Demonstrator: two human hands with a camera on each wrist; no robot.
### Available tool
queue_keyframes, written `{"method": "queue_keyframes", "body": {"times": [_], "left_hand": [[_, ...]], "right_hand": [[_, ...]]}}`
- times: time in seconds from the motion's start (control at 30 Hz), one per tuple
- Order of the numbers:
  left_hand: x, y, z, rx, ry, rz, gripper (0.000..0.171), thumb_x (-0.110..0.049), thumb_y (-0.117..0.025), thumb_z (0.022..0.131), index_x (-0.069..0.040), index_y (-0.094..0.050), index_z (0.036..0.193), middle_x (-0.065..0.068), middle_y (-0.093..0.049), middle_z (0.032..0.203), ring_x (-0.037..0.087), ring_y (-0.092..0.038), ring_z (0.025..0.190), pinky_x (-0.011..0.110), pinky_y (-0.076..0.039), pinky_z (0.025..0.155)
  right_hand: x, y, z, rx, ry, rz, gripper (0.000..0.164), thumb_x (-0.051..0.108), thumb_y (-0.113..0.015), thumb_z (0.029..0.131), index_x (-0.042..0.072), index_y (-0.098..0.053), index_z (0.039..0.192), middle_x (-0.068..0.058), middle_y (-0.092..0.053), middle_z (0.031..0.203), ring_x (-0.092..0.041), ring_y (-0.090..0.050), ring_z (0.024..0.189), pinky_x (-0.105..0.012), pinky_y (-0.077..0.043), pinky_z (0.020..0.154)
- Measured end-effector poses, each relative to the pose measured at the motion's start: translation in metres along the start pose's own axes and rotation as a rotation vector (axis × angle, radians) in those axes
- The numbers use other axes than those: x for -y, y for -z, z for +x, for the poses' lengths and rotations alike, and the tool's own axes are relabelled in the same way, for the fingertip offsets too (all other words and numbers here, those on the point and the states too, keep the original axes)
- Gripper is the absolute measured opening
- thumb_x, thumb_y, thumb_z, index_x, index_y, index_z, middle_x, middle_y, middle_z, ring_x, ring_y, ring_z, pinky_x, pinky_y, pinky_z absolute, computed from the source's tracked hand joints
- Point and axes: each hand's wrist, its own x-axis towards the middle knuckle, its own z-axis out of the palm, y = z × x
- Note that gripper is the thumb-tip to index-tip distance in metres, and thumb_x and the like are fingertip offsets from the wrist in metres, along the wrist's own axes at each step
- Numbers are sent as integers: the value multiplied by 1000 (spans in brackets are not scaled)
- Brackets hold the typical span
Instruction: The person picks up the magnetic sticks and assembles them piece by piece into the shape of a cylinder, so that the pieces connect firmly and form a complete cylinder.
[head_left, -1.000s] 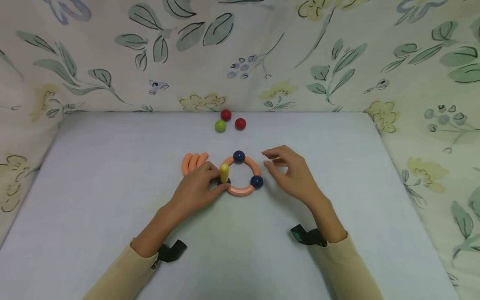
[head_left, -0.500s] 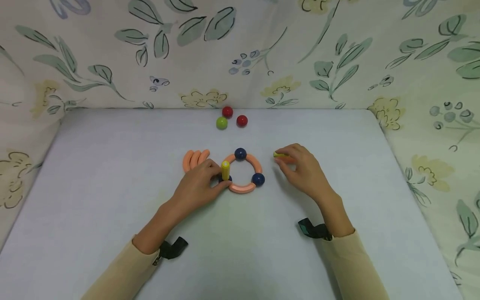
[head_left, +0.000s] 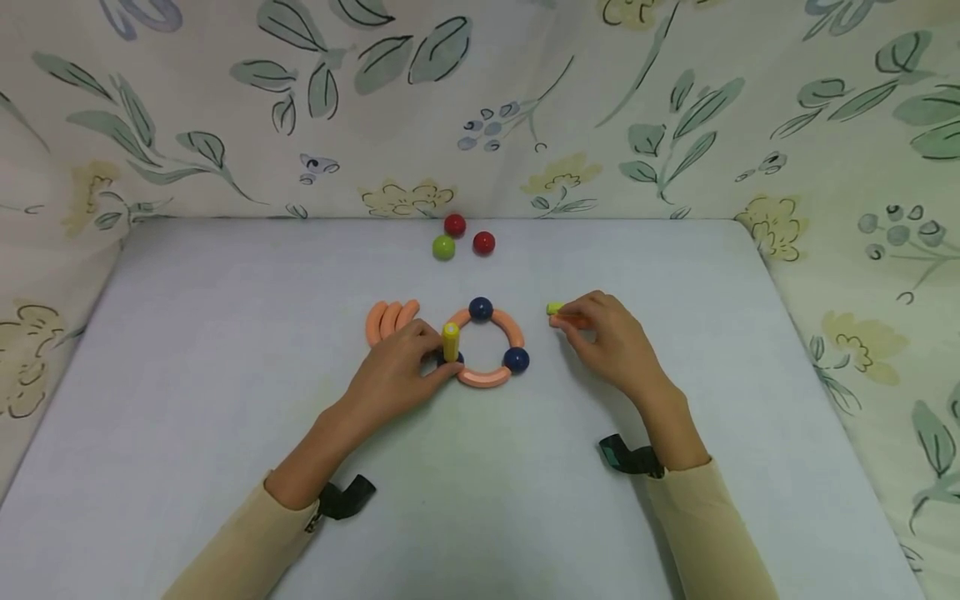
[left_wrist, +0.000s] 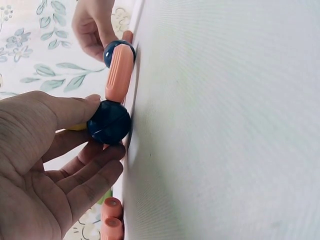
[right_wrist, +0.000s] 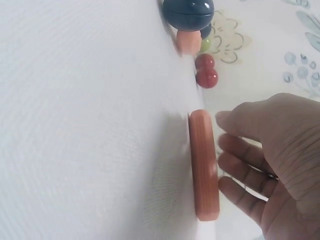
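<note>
In the head view, dark blue balls and curved orange sticks (head_left: 483, 378) form a ring on the table. My left hand (head_left: 401, 362) holds the ring's left blue ball (left_wrist: 110, 122), thumb on one side and fingertips on the other. A yellow stick (head_left: 450, 342) stands upright on that ball. To the right of the ring, my right hand (head_left: 611, 342) hovers with loosely bent fingers over an orange stick (right_wrist: 204, 167) lying on the table. Beside that stick, the end of a yellow-green stick (head_left: 555, 308) shows; the hand covers the rest.
Several curved orange sticks (head_left: 391, 319) lie side by side left of the ring. At the back are a green ball (head_left: 443, 247) and two red balls (head_left: 483, 242). A floral cloth (head_left: 405, 100) rises behind the white table (head_left: 225, 333).
My right hand has moved right, away from the ring, and now stays over the sticks there. The left hand keeps its hold on the blue ball.
</note>
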Motion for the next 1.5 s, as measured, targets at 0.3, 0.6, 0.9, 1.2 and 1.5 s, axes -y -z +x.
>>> {"method": "queue_keyframes", "body": {"times": [0.3, 0.6, 0.9, 1.2, 1.5], "left_hand": [[-1, 0, 0, 7, 13, -2, 31, -35, -83, 93, -10, -81, 111, 5, -70, 110, 16, -62, 91, 29, -47, 72], [-1, -2, -1, 10, 17, -3, 30, -35, -84, 92, -11, -81, 109, 5, -69, 109, 15, -59, 88, 28, -45, 71], [-3, -1, 0, 19, 32, -12, 25, -32, -84, 93, -12, -81, 106, 5, -70, 111, 18, -66, 98, 35, -54, 78], [-3, 1, 3, 25, 36, -8, 30, -32, -84, 93, -9, -81, 111, 5, -69, 111, 19, -64, 98, 34, -52, 80], [-2, 1, 2, 28, 39, 6, 31, -35, -83, 93, -10, -81, 113, 5, -69, 111, 18, -62, 95, 32, -49, 76]], "right_hand": [[0, 4, -1, 71, -37, -54, 32, 27, -79, 97, 6, -76, 121, -9, -76, 110, -25, -66, 96, -45, -58, 87], [3, 7, -5, 140, -97, -115, 31, 24, -80, 96, 5, -79, 120, -14, -75, 109, -29, -66, 98, -49, -59, 89], [2, 5, -4, 129, -87, -111, 34, 32, -78, 98, 6, -80, 118, -11, -75, 105, -27, -66, 93, -46, -59, 84], [1, 8, 0, 139, -94, -106, 34, 32, -78, 98, 6, -80, 120, -12, -75, 108, -29, -67, 97, -48, -59, 87], [3, 8, -1, 164, -106, -108, 33, 28, -78, 98, 6, -78, 123, -14, -76, 116, -31, -69, 107, -52, -59, 96]]}}
